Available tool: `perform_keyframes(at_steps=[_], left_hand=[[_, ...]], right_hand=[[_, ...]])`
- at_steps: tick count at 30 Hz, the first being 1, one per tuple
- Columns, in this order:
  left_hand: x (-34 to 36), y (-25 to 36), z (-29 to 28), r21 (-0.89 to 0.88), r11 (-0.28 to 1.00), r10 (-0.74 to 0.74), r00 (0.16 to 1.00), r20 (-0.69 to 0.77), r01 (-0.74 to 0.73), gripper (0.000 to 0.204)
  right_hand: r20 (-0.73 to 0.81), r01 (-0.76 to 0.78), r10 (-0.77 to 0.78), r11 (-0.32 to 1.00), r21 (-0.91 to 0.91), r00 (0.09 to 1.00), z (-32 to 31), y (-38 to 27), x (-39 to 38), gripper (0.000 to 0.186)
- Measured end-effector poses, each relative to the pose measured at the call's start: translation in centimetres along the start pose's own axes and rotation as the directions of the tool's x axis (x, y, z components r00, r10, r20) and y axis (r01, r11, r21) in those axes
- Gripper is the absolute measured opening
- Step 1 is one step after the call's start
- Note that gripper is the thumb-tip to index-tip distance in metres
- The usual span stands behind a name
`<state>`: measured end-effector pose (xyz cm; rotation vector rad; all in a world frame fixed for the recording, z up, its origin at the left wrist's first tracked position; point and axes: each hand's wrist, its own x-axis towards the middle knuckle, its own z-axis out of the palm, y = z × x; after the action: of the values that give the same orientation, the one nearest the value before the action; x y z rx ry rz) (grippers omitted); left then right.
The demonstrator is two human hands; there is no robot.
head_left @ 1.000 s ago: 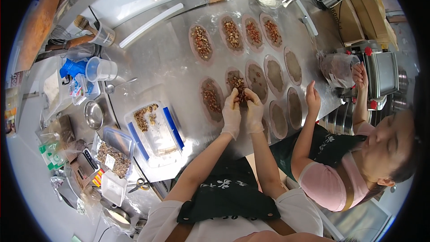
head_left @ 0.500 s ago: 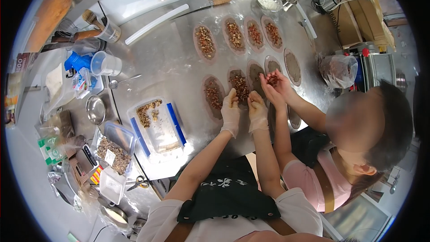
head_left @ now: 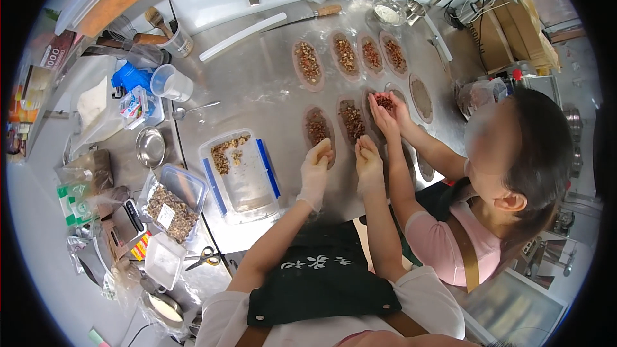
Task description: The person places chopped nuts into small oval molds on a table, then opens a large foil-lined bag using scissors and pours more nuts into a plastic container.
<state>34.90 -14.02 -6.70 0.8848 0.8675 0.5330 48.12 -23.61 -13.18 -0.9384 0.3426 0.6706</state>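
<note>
My left hand (head_left: 315, 168), in a thin clear glove, has its fingers drawn together at the near end of an oval dough piece (head_left: 312, 115) topped with dark red and brown bits. My right hand (head_left: 369, 164), gloved too, is curled at the near end of the neighbouring dough oval (head_left: 348, 105), which bears nuts and dark red bits. What either hand holds, if anything, is hidden by the fingers. To my right, a co-worker's cupped hands (head_left: 389, 113) hold dark red bits over a dough oval.
Beyond lie several topped dough ovals (head_left: 308, 65) and a bare one (head_left: 421, 97). A blue-clipped tub (head_left: 257, 202) with chopped nuts stands left of my hands. Farther left are a steel bowl (head_left: 150, 145), scissors (head_left: 204, 258) and a bag of nuts (head_left: 170, 209). A knife (head_left: 328, 10) lies at the back.
My hands have moved apart: the left went from the second dough oval toward the left one, the right stays by the second. The co-worker's cupped hands moved slightly. The view has shifted.
</note>
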Motion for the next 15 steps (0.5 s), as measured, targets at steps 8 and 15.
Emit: perform_keyframes(at_steps=[8, 15], left_hand=[[-7.3, 6.8, -6.3, 0.123, 0.992, 0.036, 0.998, 0.043, -0.041, 0.029], [-9.9, 7.3, -11.7, 0.081, 0.996, -0.029, 0.997, -0.073, 0.034, 0.029]], right_hand=[[0.276, 0.477, -0.389, 0.731, -0.487, 0.879, 7.7, 0.1, 7.5, 0.027], [0.318, 0.497, -0.401, 0.508, -0.703, 0.859, 6.4, 1.3, 11.7, 0.026]])
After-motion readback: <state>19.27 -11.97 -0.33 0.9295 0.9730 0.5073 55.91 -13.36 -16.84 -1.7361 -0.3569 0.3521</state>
